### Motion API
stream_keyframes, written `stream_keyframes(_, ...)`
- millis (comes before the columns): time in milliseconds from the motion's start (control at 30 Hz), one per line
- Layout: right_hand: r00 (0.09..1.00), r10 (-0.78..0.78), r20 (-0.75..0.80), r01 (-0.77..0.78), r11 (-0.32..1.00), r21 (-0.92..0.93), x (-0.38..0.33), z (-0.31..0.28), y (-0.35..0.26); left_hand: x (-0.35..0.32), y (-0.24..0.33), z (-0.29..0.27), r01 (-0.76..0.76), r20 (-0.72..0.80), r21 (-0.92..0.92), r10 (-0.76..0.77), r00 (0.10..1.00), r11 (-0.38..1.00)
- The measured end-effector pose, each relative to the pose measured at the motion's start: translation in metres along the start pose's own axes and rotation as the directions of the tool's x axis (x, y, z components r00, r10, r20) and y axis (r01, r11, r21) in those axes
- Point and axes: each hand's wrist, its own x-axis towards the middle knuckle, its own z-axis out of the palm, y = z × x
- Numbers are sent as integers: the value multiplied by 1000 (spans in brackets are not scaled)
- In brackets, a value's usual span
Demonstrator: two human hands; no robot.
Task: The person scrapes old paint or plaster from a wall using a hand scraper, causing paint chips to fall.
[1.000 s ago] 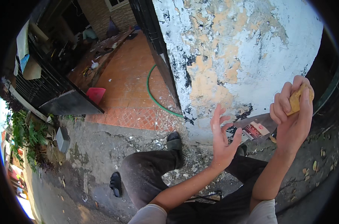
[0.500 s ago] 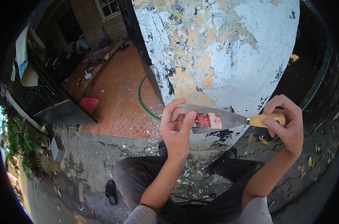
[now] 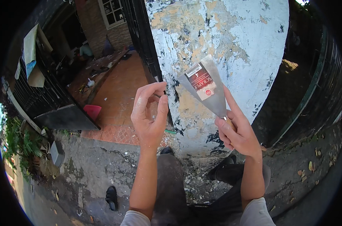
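Before peeling pillar [image 3: 231, 41], right hand [image 3: 240, 133] gripping scraper [image 3: 205, 84] handle, blade tilting up-left, red-white label mid-blade; left hand [image 3: 150, 113] hovering just beside, fingers loosely curled, holding nothing.

scraper [image 3: 205, 88] centre frame, before pillar [image 3: 231, 45] | right hand [image 3: 240, 132] below it, gripping handle | left hand [image 3: 150, 113] just left, apart | bucket [image 3: 92, 111] left | sandal [image 3: 111, 197] lower left
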Motion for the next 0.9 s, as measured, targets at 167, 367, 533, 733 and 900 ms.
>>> stream_keyframes(167,977,-98,-188,135,972,192,3,29,22,-19,-10,16,129,56,-89,-124,991,988)
stream_keyframes(367,947,-107,-304,191,946,261,-1,30,52,-23,-10,46,371,302,-261,-290,908,891)
stream_keyframes(533,972,-47,-229,109,957,269,9,35,65,-35,-23,55,499,371,-444,-354,859,744)
stream_keyframes(733,978,-66,-199,170,807,566,10,55,93,-52,-38,58,534,253,-585,-488,835,611)
stream_keyframes(900,971,-23,-240,170,770,615,4,78,119,-62,-42,54,605,222,-573,-606,764,553)
